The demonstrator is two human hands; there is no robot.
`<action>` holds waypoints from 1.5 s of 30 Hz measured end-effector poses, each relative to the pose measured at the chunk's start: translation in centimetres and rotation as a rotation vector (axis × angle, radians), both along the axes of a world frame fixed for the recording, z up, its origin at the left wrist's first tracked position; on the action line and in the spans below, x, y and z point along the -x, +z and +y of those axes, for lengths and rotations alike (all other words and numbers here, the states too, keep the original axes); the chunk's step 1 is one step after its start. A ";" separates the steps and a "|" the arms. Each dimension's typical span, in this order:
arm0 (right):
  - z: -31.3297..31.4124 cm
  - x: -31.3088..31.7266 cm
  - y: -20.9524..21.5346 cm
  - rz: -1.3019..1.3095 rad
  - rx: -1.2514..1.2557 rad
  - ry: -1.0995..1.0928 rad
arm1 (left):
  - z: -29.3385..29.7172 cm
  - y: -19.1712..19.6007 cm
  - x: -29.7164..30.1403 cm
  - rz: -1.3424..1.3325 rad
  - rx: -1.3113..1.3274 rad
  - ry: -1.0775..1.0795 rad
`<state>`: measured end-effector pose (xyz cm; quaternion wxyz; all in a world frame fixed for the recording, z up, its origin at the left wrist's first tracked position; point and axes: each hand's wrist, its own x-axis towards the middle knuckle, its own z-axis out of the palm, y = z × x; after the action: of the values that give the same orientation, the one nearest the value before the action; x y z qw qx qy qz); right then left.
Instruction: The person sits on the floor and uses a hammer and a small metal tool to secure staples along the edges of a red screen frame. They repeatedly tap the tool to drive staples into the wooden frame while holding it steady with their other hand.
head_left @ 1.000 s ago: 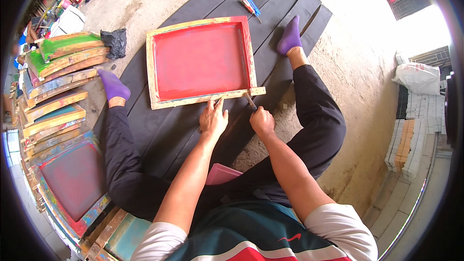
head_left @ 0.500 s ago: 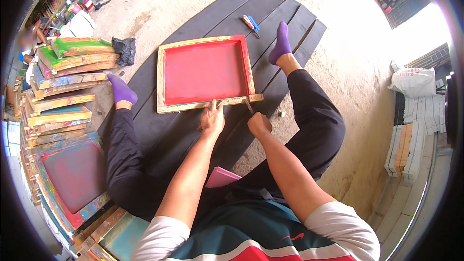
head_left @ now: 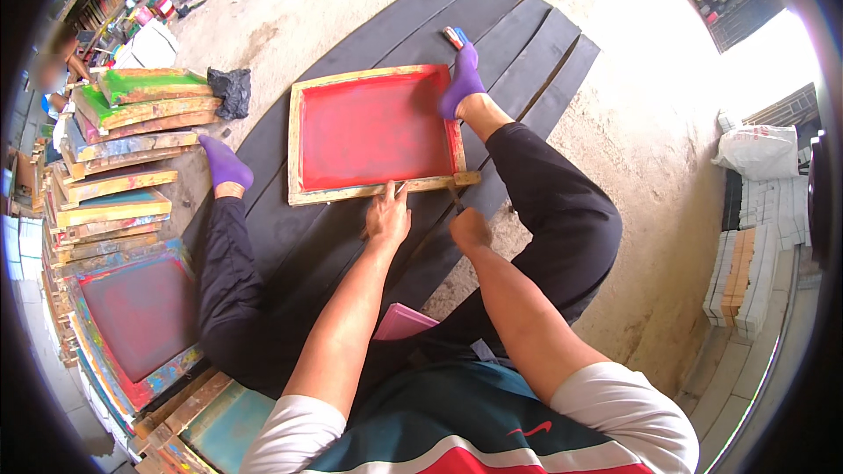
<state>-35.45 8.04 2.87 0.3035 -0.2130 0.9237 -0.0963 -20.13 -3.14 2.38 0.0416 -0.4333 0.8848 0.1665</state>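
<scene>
Red-meshed wood frame [head_left: 373,132] under flat left hand [head_left: 387,218]; right hand [head_left: 470,230] grip clenched on tool [head_left: 457,200] at frame's corner.

White filled sack [head_left: 757,151] lies on ground at far right

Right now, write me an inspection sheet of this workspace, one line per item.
Surface: dark boards laid over a sandy floor.
Job's things: wooden screen frame with red mesh, flat on the boards; right foot in a purple sock on its corner.
Clutter: stacked paint-stained frames at left, black bag, pink flat piece by the lap.
Hands: left hand presses the frame's near rail; right hand fisted on a thin tool at the corner, tool too small to name.
Cables: nothing seen.
Surroundings: white sack, stacked slabs at right.
</scene>
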 end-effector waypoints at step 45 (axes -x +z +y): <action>-5.9 -12.8 0.2 -0.987 0.184 0.244 | -9.8 -10.2 -27.1 0.711 -0.154 1.142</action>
<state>-22.66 2.09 3.02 0.6921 -0.2743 0.6267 -0.2302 6.92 -12.96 -7.83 -0.3157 -0.7475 0.4627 0.3571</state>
